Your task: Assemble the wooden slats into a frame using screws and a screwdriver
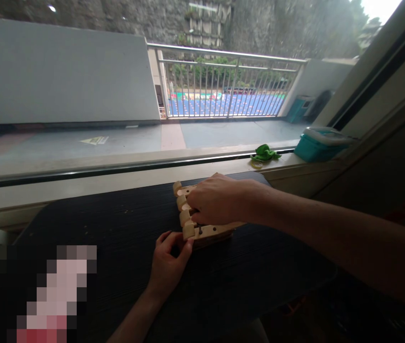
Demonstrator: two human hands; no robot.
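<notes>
A pale wooden assembly (207, 232) lies on the dark table, with rounded wooden blocks (188, 231) along its left end. Round holes show in its near strip, and a small dark screw-like piece (200, 230) stands up near the end block. My left hand (170, 259) is closed on the near left corner, thumb against the end block. Over the top of the assembly, my right hand (220, 200) bends down with its fingers curled between the strips. Its fingertips are partly hidden, and I cannot make out what they grip.
The dark table (116, 228) meets a window sill (124, 183). On the sill are a green cloth (266, 153) and a teal box with a pale lid (318, 143). A pixelated patch covers the lower left. Beyond the glass is a railing (229, 85).
</notes>
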